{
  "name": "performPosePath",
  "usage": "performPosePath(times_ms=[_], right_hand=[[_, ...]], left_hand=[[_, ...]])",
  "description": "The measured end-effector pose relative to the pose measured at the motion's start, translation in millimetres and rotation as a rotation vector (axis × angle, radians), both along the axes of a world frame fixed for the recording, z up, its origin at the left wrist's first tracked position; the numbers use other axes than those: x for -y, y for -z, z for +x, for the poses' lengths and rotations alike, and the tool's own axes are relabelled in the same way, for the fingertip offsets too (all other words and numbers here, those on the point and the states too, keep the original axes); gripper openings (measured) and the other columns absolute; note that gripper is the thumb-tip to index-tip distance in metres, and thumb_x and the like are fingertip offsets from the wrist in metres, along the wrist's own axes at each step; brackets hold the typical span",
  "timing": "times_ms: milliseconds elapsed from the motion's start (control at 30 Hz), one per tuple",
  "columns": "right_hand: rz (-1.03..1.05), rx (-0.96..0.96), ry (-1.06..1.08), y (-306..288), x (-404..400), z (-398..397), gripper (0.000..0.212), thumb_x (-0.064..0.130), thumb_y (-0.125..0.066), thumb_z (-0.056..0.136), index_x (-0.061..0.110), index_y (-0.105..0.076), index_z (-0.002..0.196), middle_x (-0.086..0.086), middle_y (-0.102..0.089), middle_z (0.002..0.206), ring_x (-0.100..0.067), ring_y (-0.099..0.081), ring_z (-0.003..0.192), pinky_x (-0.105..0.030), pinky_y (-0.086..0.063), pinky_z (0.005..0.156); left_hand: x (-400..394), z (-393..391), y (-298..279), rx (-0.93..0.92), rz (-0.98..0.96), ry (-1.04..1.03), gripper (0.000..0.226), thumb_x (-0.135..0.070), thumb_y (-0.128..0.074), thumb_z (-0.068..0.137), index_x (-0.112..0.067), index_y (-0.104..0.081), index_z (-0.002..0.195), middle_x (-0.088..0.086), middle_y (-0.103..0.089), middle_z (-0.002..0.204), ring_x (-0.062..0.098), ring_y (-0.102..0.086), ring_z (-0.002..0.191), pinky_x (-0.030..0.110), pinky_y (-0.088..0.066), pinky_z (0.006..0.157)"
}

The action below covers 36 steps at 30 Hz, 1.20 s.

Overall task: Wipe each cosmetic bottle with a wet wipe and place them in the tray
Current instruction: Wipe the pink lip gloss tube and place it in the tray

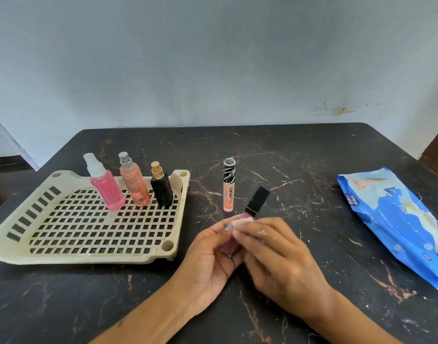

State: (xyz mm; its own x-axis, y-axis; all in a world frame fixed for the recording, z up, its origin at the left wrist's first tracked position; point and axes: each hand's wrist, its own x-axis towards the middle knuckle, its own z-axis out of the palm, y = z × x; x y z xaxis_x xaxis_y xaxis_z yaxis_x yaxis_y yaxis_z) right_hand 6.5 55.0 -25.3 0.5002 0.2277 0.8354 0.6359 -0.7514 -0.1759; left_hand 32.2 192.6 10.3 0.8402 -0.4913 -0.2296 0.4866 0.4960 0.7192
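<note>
The left hand (208,256) grips a pink gloss tube (247,214) with black cap, tilted toward 1 o'clock. The right hand (275,254) pinches a wet wipe (244,222) against it. The tray (19,234), at 9 o'clock, holds three bottles upright.

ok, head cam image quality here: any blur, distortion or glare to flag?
Head view: wide-angle bowing curves the table's far edge and stretches the tray; the right hand and wipe are slightly smeared on the pink tube; light is soft and even, shadows faint; mild sheen on the wipes pack.
</note>
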Motion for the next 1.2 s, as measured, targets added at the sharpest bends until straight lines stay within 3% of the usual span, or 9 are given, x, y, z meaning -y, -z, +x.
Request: performPosePath(times_ms=[167, 267, 333, 467, 600, 667, 733, 867, 1200], right_hand=[[-0.113, -0.022, -0.165, 0.9, -7.6, -6.2, 0.015, -0.003, -0.068, 0.079, -0.003, -0.075, 0.092, -0.011, -0.072, 0.100, -0.026, -0.067, 0.093, -0.031, -0.054, 0.086], [0.004, 0.002, -0.120, -1.9, -1.2, -2.3, 0.012, -0.004, -0.068, 0.081, -0.003, -0.076, 0.090, -0.011, -0.072, 0.098, -0.024, -0.065, 0.092, -0.027, -0.052, 0.088], [0.135, 0.007, -0.020, -3.7, 3.7, 0.9, 0.016, -0.008, -0.065, 0.082, -0.002, -0.076, 0.092, -0.010, -0.070, 0.100, -0.019, -0.063, 0.096, -0.022, -0.050, 0.090], [0.210, -0.014, 0.039, -4.1, 4.7, 1.0, 0.022, -0.005, -0.061, 0.085, -0.001, -0.075, 0.100, -0.008, -0.068, 0.106, -0.017, -0.063, 0.098, -0.022, -0.051, 0.088], [-0.039, -0.016, -0.161, 0.6, -8.9, -7.7, 0.020, -0.003, -0.067, 0.079, -0.001, -0.076, 0.096, -0.010, -0.072, 0.100, -0.024, -0.066, 0.090, -0.030, -0.054, 0.084], [-0.131, 0.002, -0.166, 1.8, -11.9, -9.1, 0.017, 0.000, -0.068, 0.078, 0.001, -0.077, 0.092, -0.009, -0.073, 0.099, -0.023, -0.067, 0.088, -0.030, -0.055, 0.080], [-0.088, 0.017, -0.144, 0.7, -8.3, -6.8, 0.015, 0.000, -0.067, 0.081, 0.000, -0.077, 0.092, -0.010, -0.072, 0.099, -0.022, -0.067, 0.090, -0.028, -0.054, 0.084], [0.193, -0.025, 0.042, -2.9, 9.0, 2.0, 0.022, -0.002, -0.059, 0.086, -0.001, -0.074, 0.101, -0.008, -0.068, 0.106, -0.018, -0.063, 0.097, -0.024, -0.052, 0.087], [0.181, 0.000, -0.059, 1.0, -2.9, -3.5, 0.015, -0.004, -0.064, 0.081, -0.003, -0.076, 0.089, -0.009, -0.071, 0.097, -0.020, -0.067, 0.089, -0.025, -0.054, 0.083]], left_hand=[[-1.7, 0.0, 0.5, -0.008, 0.071, -0.004, 0.037, -0.025, -0.051, 0.083, 0.005, -0.068, 0.097, 0.023, -0.068, 0.103, 0.031, -0.066, 0.101, 0.031, -0.057, 0.081], [-0.8, -0.3, 0.7, 0.017, 0.040, 0.012, 0.025, -0.015, -0.052, 0.082, 0.001, -0.071, 0.087, 0.015, -0.069, 0.077, 0.017, -0.069, 0.071, 0.023, -0.057, 0.063], [0.4, -0.9, 2.0, 0.035, 0.034, 0.034, 0.025, -0.015, -0.048, 0.085, -0.002, -0.070, 0.087, 0.013, -0.069, 0.074, 0.016, -0.068, 0.067, 0.028, -0.058, 0.064], [0.1, 0.4, 4.5, 0.036, 0.038, 0.073, 0.031, -0.017, -0.046, 0.084, -0.004, -0.074, 0.090, 0.018, -0.071, 0.087, 0.022, -0.070, 0.077, 0.034, -0.059, 0.070], [-1.7, 1.4, 3.3, -0.028, 0.094, 0.129, 0.048, -0.034, -0.038, 0.087, -0.003, -0.071, 0.102, 0.021, -0.064, 0.117, 0.021, -0.063, 0.107, 0.026, -0.051, 0.091], [-2.6, 0.1, 2.4, -0.016, 0.136, 0.156, 0.055, -0.040, -0.032, 0.089, -0.004, -0.071, 0.104, 0.017, -0.066, 0.117, 0.021, -0.060, 0.114, 0.026, -0.048, 0.096], [-1.9, 0.1, 3.3, -0.001, 0.098, 0.132, 0.049, -0.032, -0.039, 0.089, 0.003, -0.064, 0.112, 0.021, -0.066, 0.113, 0.024, -0.065, 0.105, 0.026, -0.054, 0.086], [1.0, 1.2, 5.8, 0.046, 0.063, 0.085, 0.032, -0.023, -0.047, 0.083, -0.001, -0.068, 0.092, 0.022, -0.071, 0.085, 0.026, -0.071, 0.073, 0.034, -0.059, 0.067], [2.1, -1.2, 6.8, 0.121, 0.109, 0.083, 0.040, -0.031, -0.043, 0.087, -0.010, -0.076, 0.078, 0.007, -0.072, 0.075, 0.011, -0.069, 0.068, 0.022, -0.054, 0.059]])
